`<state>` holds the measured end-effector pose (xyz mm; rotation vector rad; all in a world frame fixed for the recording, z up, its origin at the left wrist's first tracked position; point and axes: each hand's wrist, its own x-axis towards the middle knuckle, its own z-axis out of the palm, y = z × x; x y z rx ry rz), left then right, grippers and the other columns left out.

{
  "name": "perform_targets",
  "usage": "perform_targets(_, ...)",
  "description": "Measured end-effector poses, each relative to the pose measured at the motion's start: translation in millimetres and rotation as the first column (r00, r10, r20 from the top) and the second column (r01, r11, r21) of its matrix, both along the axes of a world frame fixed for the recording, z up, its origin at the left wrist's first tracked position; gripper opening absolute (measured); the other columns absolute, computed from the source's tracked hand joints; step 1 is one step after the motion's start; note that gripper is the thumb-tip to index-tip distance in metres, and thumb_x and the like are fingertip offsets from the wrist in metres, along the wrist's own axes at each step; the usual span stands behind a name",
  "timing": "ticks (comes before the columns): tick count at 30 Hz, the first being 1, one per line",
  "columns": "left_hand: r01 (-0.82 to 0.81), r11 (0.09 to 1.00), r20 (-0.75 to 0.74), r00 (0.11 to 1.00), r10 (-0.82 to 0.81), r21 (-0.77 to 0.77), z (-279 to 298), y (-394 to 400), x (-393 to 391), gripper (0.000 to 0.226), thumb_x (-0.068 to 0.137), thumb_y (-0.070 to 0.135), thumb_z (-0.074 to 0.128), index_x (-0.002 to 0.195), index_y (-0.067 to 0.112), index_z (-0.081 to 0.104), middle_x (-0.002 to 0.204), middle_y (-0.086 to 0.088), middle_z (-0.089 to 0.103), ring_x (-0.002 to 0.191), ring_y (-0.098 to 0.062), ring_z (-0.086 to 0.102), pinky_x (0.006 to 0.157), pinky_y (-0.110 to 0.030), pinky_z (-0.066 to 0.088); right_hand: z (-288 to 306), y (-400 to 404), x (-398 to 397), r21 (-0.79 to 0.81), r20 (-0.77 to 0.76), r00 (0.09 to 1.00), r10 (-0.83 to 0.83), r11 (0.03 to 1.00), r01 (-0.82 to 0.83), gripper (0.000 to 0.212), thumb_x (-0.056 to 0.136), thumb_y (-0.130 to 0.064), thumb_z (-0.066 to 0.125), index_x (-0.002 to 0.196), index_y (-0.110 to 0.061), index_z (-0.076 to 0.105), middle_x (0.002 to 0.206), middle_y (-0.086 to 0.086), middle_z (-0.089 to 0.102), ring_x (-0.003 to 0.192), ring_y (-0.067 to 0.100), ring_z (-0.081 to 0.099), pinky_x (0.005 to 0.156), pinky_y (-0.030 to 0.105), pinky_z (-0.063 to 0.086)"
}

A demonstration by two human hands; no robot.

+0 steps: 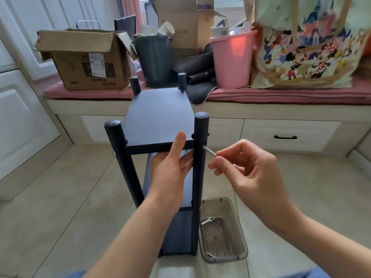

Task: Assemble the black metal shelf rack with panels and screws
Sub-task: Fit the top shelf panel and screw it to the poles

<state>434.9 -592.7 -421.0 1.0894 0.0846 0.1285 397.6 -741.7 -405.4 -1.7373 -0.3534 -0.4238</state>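
Left hand grips the black top shelf panel's front edge, steadying it; right hand pinches a slim silver hex key at the black round post, presumably tightening a screw.

Two bare forearms enter from the bottom edge, no sleeves, watch, rings or gloves visible on the left hand or right hand; fingers with short unpainted nails; blue fabric, likely trousers, shows at both lower corners.
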Motion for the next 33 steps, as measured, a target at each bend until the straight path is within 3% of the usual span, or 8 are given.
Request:
perform_targets(5, 0.007, 1.0, -0.017, 1.0, -0.007, -0.003, 0.0, 1.5, -1.3, 0.065, 0.073, 0.046, 0.072, 0.127, 0.01, 0.063, 0.104, 0.0, 0.077, 0.096, -0.026, 0.075, 0.088, -0.038, 0.058, -6.5, -3.5, 3.2, 0.026, -0.008, 1.0, 0.004, 1.0, -0.004, 0.019, 0.087, -0.003, 0.071, 0.082, -0.02, 0.064, 0.076, -0.003, 0.075, 0.073, 0.017, 0.072, 0.072, 0.031, 0.06)
perform_targets(11, 0.018, 1.0, -0.042, 0.999, -0.019, -0.014, 4.7, 5.5, -1.8, 0.077, 0.071, 0.041, 0.074, 0.137, 0.006, 0.056, 0.124, -0.011, 0.07, 0.1, -0.032, 0.073, 0.095, -0.047, 0.056, -6.2, -5.1, 10.0, 0.042, 0.002, 1.0, 0.019, 0.999, -0.019, 0.016, 0.087, -0.002, 0.071, 0.083, -0.017, 0.064, 0.078, 0.0, 0.074, 0.075, 0.014, 0.071, 0.07, 0.025, 0.058)
perform_targets(18, 0.039, 0.999, -0.045, 0.998, -0.038, 0.016, 2.5, 8.1, -1.4, 0.074, 0.075, 0.038, 0.072, 0.137, 0.002, 0.054, 0.127, -0.014, 0.068, 0.102, -0.033, 0.073, 0.095, -0.046, 0.056, -4.7, -4.5, 11.6, 0.04, -0.011, 0.999, 0.042, 0.998, -0.042, 0.015, 0.088, -0.001, 0.07, 0.084, -0.014, 0.064, 0.076, -0.001, 0.073, 0.072, 0.011, 0.068, 0.069, 0.029, 0.058)
perform_targets(22, 0.047, 0.999, -0.049, 0.998, -0.045, 0.027, 1.6, 9.6, -1.4, 0.075, 0.074, 0.038, 0.073, 0.137, 0.002, 0.054, 0.127, -0.015, 0.068, 0.102, -0.034, 0.072, 0.098, -0.049, 0.054, -3.0, -3.5, 12.4, 0.049, 0.013, 0.999, 0.038, 0.998, -0.039, 0.013, 0.089, -0.001, 0.069, 0.085, -0.012, 0.063, 0.074, -0.001, 0.072, 0.067, 0.005, 0.065, 0.064, 0.02, 0.052)
perform_targets(33, 0.047, 0.999, -0.051, 0.998, -0.046, 0.022, 1.0, 8.7, -1.5, 0.078, 0.072, 0.041, 0.075, 0.137, 0.002, 0.055, 0.125, -0.014, 0.069, 0.102, -0.032, 0.073, 0.1, -0.049, 0.053, -4.5, 1.4, 16.4, 0.03, 0.034, 0.998, 0.052, 0.998, -0.053, 0.019, 0.089, -0.002, 0.069, 0.084, -0.018, 0.062, 0.073, -0.003, 0.07, 0.073, 0.012, 0.069, 0.066, 0.021, 0.052)
